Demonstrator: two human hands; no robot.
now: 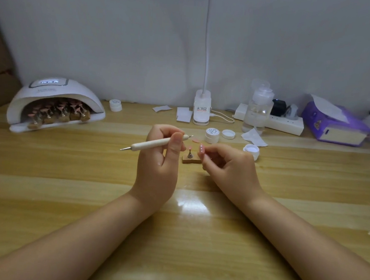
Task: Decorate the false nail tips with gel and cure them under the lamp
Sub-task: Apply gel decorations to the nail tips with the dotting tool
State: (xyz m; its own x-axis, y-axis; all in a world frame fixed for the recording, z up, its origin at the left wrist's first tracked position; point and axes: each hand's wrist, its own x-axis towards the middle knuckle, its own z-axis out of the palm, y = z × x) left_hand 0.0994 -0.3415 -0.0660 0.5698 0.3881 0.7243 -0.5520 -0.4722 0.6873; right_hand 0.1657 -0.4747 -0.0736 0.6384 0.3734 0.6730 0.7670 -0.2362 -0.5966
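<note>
Two bare forearms reach over the wooden bench (69, 176). The left hand (159, 160) curls its fingers (176, 142) round a white dotting pen (155, 143), which lies almost level with its tip pointing right. The right hand (230, 166) pinches a pink nail tip (201, 150) bearing a row of small white beads. Between the hands stands a small wooden stand (190, 158) with a metal peg holding another pink tip. Just beyond lie a loose pink tip (196, 141), a closed gel pot (212, 135), a lid (228, 134) and an open pot (251, 150). Far left, the lamp (56, 104) is lit, with rows of tips on stands inside. At the back sit a pump bottle (258, 109), a power strip (284, 124) and a purple tissue pack (334, 125)
</note>
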